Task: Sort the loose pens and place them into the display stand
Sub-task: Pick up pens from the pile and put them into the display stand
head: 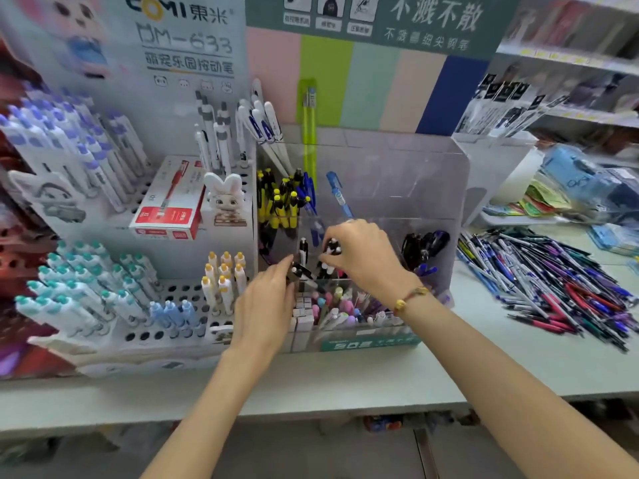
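Fingers of my right hand (pixel 359 252) are curled down and pinched around the tops of a small bunch of black-and-white click pens (pixel 331 252). The bunch stands near upright in the middle compartment of the clear acrylic display stand (pixel 432 188), long axis vertical, clicker ends up under my fingertips, tips down and out of sight. My left hand (pixel 268 307) comes in from the left; thumb and fingers close on one more black-and-white pen (pixel 300 271), which lies tilted, its upper end leaning toward the bunch. How firm that pinch is, I cannot tell through the blur.

Just behind my grip: yellow-and-black pens (pixel 279 207) stand upright in the rear left compartment, blue pens beside them, and one light blue capped pen (pixel 339 195) leans back to the left. To the right of my right hand, dark black and purple pens (pixel 423 248) sit in their own compartment. In front of and below my hands, pastel pens (pixel 340 307) fill the front row.

Judgement on progress: partly done. Several compartments hold sorted groups, the black-and-white group is going in now. Well off to the right of my right wrist, a large heap of loose mixed pens (pixel 549 285) lies flat on the pale counter (pixel 380 375), long axes fanned mostly toward me and to the right. That heap is most of the remaining work.
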Demonstrator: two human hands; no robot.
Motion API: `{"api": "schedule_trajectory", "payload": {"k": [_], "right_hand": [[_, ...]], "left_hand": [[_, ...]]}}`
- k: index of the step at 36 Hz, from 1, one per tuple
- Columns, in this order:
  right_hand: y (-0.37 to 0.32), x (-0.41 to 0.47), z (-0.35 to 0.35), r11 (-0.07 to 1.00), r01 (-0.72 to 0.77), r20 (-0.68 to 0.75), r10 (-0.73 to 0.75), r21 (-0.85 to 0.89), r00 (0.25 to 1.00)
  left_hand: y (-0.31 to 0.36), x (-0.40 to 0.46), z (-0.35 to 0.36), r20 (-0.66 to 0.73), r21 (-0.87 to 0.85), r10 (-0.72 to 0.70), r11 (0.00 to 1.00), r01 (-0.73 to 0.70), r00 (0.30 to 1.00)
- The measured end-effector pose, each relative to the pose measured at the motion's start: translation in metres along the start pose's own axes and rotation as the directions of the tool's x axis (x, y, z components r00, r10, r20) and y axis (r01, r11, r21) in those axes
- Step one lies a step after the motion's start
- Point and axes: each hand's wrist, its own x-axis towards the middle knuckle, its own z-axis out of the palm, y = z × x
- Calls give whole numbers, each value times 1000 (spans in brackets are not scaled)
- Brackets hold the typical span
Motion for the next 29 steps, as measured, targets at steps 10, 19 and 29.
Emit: {"api": "schedule_trajectory", "payload": {"k": [10, 19, 29], "right_hand": [[-4, -26, 42, 914, -172, 37, 171, 366, 985], [-3, -57, 59, 974, 24, 24, -30, 226, 999], [56, -102, -8, 880, -138, -16, 163, 454, 987]], "left_hand": [[-5, 7, -9, 6, -273, -106, 957, 103, 994], [1, 1, 0, 159, -179, -16, 983, 44, 987], [63, 6, 6, -161, -36, 226, 971, -235, 961]]}}
